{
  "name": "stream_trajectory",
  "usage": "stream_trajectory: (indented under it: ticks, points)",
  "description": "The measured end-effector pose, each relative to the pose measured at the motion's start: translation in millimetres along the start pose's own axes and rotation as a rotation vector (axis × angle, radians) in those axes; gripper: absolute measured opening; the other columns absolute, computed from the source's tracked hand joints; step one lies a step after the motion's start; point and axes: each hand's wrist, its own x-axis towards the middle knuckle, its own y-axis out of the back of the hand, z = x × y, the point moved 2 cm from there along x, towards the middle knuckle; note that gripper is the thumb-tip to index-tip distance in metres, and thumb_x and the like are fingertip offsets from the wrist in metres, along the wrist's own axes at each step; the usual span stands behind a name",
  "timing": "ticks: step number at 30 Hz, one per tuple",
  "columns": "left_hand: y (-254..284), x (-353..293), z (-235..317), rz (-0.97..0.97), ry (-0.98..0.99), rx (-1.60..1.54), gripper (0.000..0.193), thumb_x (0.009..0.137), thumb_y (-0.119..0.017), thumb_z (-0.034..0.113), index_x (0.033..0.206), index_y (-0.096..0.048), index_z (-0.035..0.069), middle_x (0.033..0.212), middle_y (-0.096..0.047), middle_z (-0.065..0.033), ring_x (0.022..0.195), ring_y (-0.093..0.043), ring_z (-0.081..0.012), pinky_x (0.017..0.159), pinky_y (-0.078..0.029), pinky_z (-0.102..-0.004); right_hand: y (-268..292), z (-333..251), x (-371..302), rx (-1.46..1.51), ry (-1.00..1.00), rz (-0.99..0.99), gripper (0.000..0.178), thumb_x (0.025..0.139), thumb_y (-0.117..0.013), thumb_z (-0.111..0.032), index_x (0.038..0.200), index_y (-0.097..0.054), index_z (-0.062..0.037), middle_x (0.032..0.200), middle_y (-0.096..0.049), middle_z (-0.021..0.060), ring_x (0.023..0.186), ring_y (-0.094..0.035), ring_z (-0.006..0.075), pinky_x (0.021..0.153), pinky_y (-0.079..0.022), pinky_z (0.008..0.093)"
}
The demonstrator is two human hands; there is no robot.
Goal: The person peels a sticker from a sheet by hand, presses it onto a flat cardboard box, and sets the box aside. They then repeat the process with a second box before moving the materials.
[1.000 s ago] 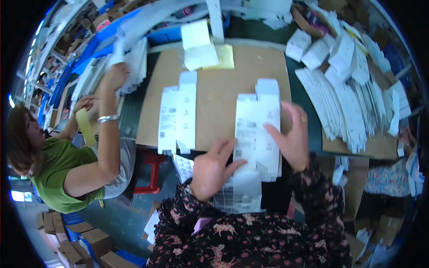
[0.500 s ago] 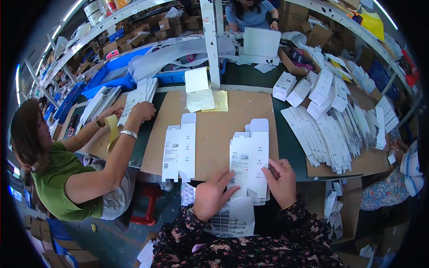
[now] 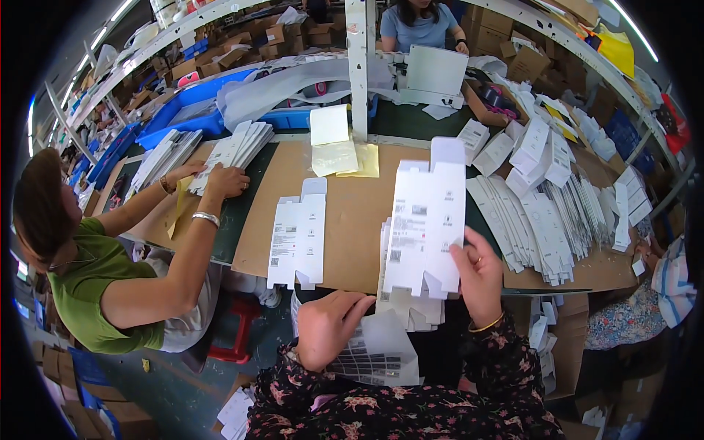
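Note:
A flat, unfolded white carton [image 3: 427,220] with printed panels is lifted off the table, its right edge pinched in my right hand [image 3: 478,275]. Under it lies a small stack of similar flat cartons [image 3: 411,312] at the table's front edge. My left hand [image 3: 330,326] is curled, thumb against fingers, just above a sheet of small dark-printed labels [image 3: 370,356] near my lap; whatever its fingertips grip is hidden. Another flat carton [image 3: 297,238] lies by itself on the brown cardboard to the left.
White flat cartons [image 3: 528,227] and folded boxes [image 3: 532,143] are heaped at the right. A yellow paper and pad [image 3: 334,139] lie by the metal post [image 3: 357,73]. At left, a co-worker in green [image 3: 125,293] handles a carton stack [image 3: 238,147]. Another person sits across.
My right hand has raised the top carton off the stack, up and slightly right. My left hand has left the carton, moving back and left, its fingers now curled.

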Motion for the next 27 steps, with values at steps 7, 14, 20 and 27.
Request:
stream_trajectory:
  ticks: [7,14,20,27]
  points:
    - [6.3,-7.3,7.3,-0.064,0.019,-0.064,0.015,0.096,-0.084,0.017,0.09,-0.082,0.003,0.078,-0.075,-0.013,0.066,-0.072,-0.0294,0.058,-0.053,-0.0358,-44.0,-3.2,30.9,-0.045,-0.14,-0.234,0.043,0.114,-0.062,-0.011,0.153,-0.056,0.0054,0.11,-0.078,0.0076,0.09,-0.072,0.0087,0.076,-0.057,0.0237]
    - [14.7,-13.2,-14.2,0.064,0.079,-0.018,0.024,0.098,-0.082,0.023,0.085,-0.079,0.004,0.075,-0.072,-0.0124,0.064,-0.069,-0.0335,0.056,-0.052,-0.0405,-62.9,7.3,9.0,-0.332,0.105,-0.633,0.043,0.117,-0.055,-0.014,0.156,-0.053,0.0046,0.137,-0.072,0.0156,0.123,-0.069,0.018,0.103,-0.058,0.0334]
    - [19.1,-4.9,-19.1,0.152,0.119,-0.032,0.022,0.099,-0.082,0.022,0.089,-0.081,0.002,0.076,-0.073,-0.0147,0.064,-0.07,-0.033,0.057,-0.052,-0.0386,-43.9,0.5,-28.2,0.004,-0.274,-0.772,0.053,0.113,-0.061,-0.011,0.163,-0.046,-0.0001,0.135,-0.071,0.0159,0.121,-0.068,0.0204,0.106,-0.055,0.0346]
    - [26.2,3.1,-15.1,0.247,0.18,-0.092,0.021,0.099,-0.082,0.02,0.092,-0.081,0.0,0.077,-0.073,-0.0163,0.062,-0.069,-0.0318,0.058,-0.052,-0.0366,-48.5,-7.0,-44.1,0.095,-0.264,-0.697,0.084,0.103,-0.077,-0.01,0.172,-0.03,-0.0046,0.141,-0.065,0.0162,0.127,-0.065,0.0216,0.109,-0.052,0.0378]
